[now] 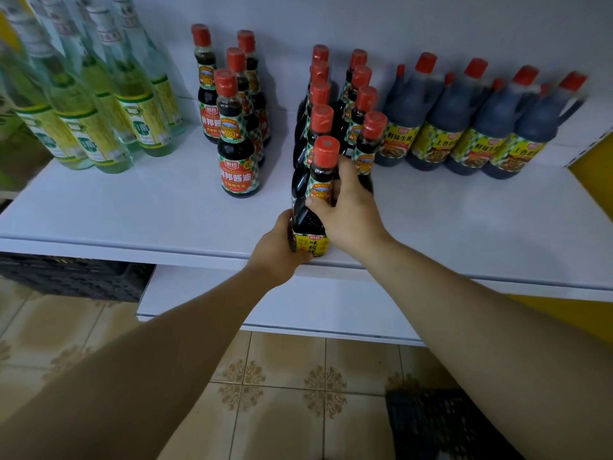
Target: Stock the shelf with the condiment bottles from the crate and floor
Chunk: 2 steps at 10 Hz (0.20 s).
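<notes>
A dark soy sauce bottle [315, 200] with a red cap and a yellow label stands upright near the front edge of the white shelf [139, 207]. My left hand [277, 252] grips its base from the left. My right hand [348, 207] wraps round its neck and shoulder from the right. Directly behind it run two rows of several matching red-capped bottles [338, 104]. A black crate [441, 423] shows at the bottom right on the floor.
Several smaller soy bottles [237, 134] stand left of the rows, tall green-labelled clear bottles [89, 104] fill the far left, and large dark jugs with handles [477, 127] line the right. A second black crate [69, 277] sits under the shelf at left. A lower shelf [298, 310] juts out below.
</notes>
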Available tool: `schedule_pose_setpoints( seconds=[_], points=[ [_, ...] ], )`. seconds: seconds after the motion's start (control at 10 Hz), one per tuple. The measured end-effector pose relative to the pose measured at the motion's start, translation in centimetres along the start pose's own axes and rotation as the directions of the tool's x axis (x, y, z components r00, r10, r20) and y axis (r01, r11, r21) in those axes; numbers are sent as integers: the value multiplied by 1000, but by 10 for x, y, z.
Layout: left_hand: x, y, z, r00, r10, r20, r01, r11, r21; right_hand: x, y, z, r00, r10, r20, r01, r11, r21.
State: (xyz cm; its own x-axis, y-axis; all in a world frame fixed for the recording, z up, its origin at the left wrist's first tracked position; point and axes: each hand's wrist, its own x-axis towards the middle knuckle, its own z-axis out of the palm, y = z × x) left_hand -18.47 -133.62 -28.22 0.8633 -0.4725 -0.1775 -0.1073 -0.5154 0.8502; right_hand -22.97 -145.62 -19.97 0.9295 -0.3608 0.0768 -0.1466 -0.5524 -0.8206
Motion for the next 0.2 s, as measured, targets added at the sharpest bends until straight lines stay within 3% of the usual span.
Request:
schedule_pose_setpoints(
  seconds=[0.2],
  points=[
    [-10, 19, -27, 986, -100, 135, 100, 995, 7, -4, -10, -10, 999, 48, 24, -48, 998, -30]
  ],
)
